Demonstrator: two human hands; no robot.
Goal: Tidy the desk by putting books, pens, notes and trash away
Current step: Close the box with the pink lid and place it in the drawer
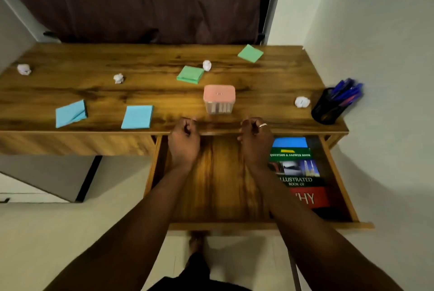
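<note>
One book (pixel 298 173) right of both hands (pixel 184 141) (pixel 255 141)

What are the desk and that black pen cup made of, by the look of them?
Desk: wood or wood-look laminate, glossy; grain streaks and glare show.
Pen cup: probably metal mesh, black; a fine lattice shows.
</note>
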